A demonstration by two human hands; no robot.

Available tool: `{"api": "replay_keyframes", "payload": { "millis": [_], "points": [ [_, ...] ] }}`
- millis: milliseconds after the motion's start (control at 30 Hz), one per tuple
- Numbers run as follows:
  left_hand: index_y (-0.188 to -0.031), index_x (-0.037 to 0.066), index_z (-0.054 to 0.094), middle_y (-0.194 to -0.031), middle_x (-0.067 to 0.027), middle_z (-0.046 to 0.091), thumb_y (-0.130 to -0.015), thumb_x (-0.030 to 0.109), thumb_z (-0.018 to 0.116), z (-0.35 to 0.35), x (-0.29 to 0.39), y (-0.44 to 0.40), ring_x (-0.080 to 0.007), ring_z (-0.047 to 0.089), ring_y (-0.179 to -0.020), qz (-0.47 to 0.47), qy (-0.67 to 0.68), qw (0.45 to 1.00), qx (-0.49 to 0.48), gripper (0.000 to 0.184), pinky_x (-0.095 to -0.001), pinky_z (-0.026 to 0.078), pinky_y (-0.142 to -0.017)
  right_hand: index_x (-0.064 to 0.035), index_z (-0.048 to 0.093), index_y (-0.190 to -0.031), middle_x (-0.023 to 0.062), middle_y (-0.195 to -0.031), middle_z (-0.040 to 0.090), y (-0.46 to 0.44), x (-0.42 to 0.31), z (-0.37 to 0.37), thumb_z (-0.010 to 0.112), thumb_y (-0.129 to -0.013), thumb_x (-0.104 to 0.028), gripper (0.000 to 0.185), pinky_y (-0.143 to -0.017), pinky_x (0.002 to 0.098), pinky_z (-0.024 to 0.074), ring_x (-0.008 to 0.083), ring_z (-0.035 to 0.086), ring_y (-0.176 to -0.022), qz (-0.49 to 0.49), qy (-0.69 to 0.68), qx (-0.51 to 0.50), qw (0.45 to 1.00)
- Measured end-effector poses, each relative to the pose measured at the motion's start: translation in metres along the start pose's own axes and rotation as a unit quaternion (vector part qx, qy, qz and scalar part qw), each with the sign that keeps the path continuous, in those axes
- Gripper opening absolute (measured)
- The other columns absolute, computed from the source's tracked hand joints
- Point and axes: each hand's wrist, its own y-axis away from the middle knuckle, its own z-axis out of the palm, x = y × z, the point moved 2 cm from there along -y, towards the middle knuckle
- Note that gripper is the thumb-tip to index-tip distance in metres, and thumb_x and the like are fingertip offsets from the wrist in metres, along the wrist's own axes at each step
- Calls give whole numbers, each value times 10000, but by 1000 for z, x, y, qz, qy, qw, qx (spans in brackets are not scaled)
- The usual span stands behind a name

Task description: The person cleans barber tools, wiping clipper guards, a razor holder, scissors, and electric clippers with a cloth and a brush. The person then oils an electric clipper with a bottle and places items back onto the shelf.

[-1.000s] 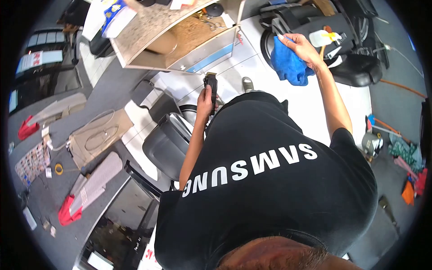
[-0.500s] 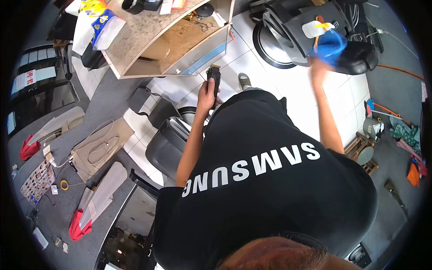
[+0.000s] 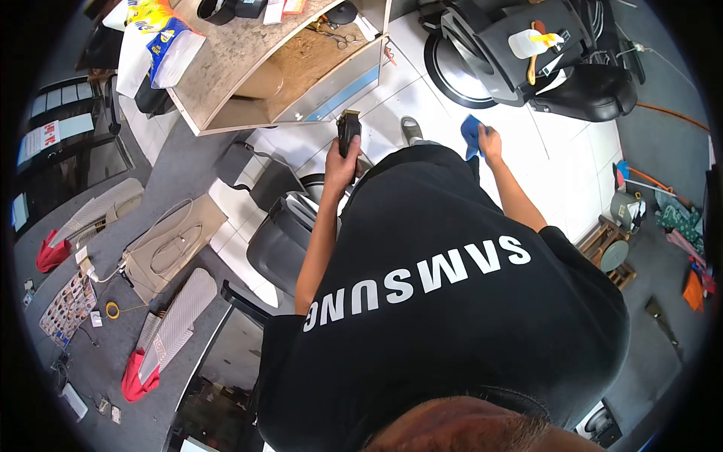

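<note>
My left hand [image 3: 341, 167] is wrapped around a black hair clipper [image 3: 349, 134], its gold-coloured blade pointing up and away from me, close to the corner of a wooden drawer cabinet. In front of my body, over the white tiles, my right hand [image 3: 491, 143] grips a bunched blue cloth [image 3: 471, 133]. A black barber chair [image 3: 584, 94] stands beyond that hand. On it lie a white bottle with a yellow nozzle [image 3: 521, 45] and a wooden-handled tool [image 3: 532, 69] partly behind the bottle.
The open cabinet [image 3: 218, 75] at the upper left holds scissors [image 3: 343, 40] on its shelf. A yellow-and-blue packet [image 3: 162, 41] rests on top. Another dark chair [image 3: 275, 241] is beside my left arm. A small wooden stool [image 3: 614, 256] stands at the right.
My right hand has come down and left from the chair, bringing the blue cloth, which was blurred by motion. The wooden-handled tool on the chair shows more fully. My left hand keeps the clipper, nearly unmoved.
</note>
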Motion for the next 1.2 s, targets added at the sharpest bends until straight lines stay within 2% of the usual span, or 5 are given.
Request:
{"api": "replay_keyframes", "payload": {
  "millis": [67, 300, 567, 1033, 1200],
  "points": [
    [-1062, 14, 562, -772, -50, 615, -922, 347, 779, 4, 3, -6, -135, 587, -543, 28, -13, 999, -8, 421, -303, 488, -501, 100, 648, -1214, 313, -1162, 694, -10, -32, -2, 583, -1013, -489, 626, -951, 478, 504, 438, 666, -1141, 18, -160, -7, 987],
    [-1248, 4, 563, -980, -45, 666, -836, 182, 861, 47, 43, -13, -132, 638, -865, 134, 26, 987, -82, 538, -296, 541, -800, 66, 571, -1294, 140, -1153, 666, 33, -184, -73, 584, -1036, -286, 437, -870, 375, 563, 224, 668, -964, 48, -481, -159, 861],
    [-1266, 24, 568, -1099, -86, 721, -812, 127, 868, 82, 90, -15, -135, 682, -997, 285, 0, 955, -84, 553, -324, 549, -923, 4, 532, -1199, 106, -1056, 654, 97, -263, -97, 604, -1035, -214, 282, -724, 312, 614, 171, 691, -815, 32, -565, -289, 772],
    [-1145, 38, 583, -956, -50, 667, -915, 135, 799, 79, 93, -7, -103, 623, -689, 180, 162, 961, -133, 330, -276, 542, -583, -1, 661, -1131, 81, -989, 718, 130, -282, -111, 676, -1012, -216, 246, -763, 275, 523, 107, 645, -782, -5, -629, -468, 621],
    [-1119, 38, 596, -958, -53, 669, -905, 125, 807, 77, 97, -4, -105, 626, -687, 205, 173, 957, -108, 313, -275, 540, -578, 8, 652, -1171, 76, -1091, 706, 136, -291, -110, 662, -1015, -221, 277, -837, 292, 515, 101, 642, -914, -80, -592, -466, 652]
  ]
}}
